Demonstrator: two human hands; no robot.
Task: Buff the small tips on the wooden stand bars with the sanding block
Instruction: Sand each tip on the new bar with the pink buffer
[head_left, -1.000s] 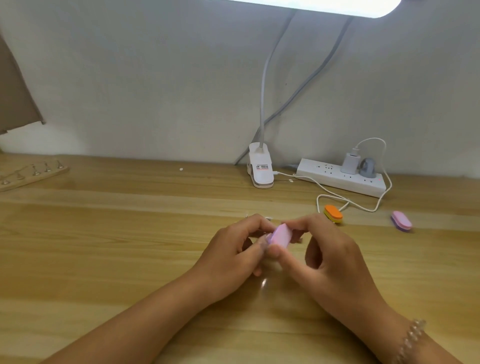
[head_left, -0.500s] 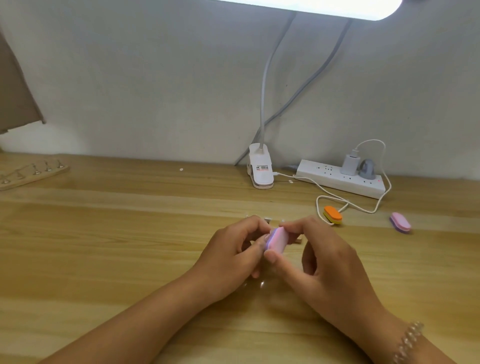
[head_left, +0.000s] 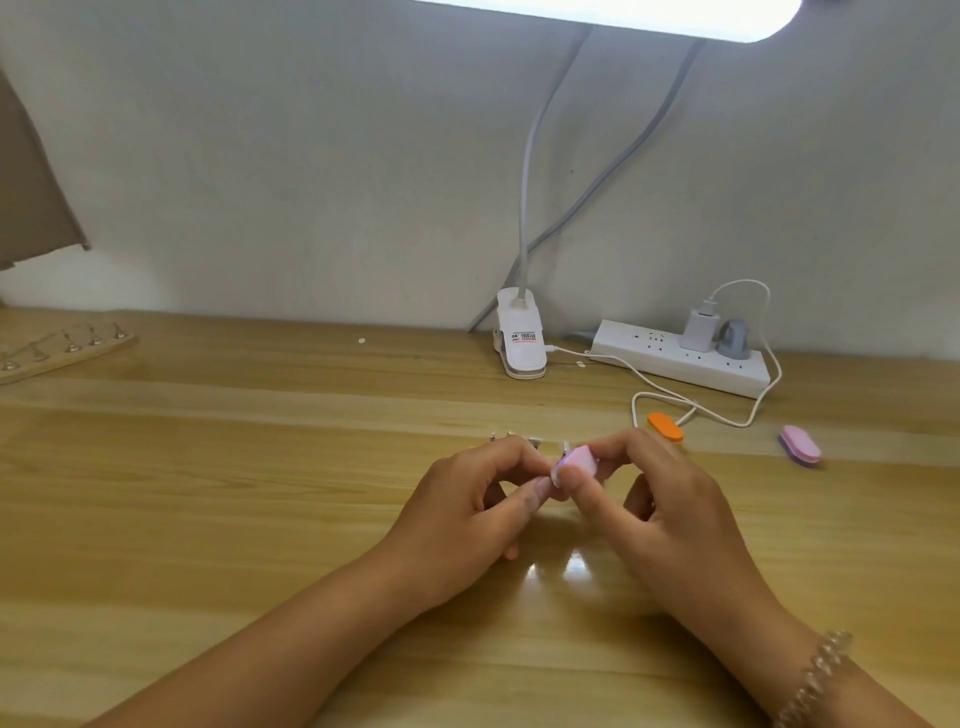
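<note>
Pink sanding block (head_left: 575, 461) pinched in right hand (head_left: 670, 512); left hand (head_left: 467, 506) curled, hold unclear; clip label (head_left: 523, 338) illegible

Bright lamp (head_left: 623, 15) overhead, desk (head_left: 208, 519) glare, edges prob. warped

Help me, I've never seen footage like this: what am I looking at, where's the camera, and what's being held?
No machine here: a person works with bare hands, filmed by one wide camera worn on the head, looking down. The right hand pinches a pink sanding block. The left hand curls against the block's end; whether it holds anything is hidden. On the wooden table are an orange block, a second pink block, a power strip, a lamp clip and, far left, a wooden stand bar with small tips.
</note>
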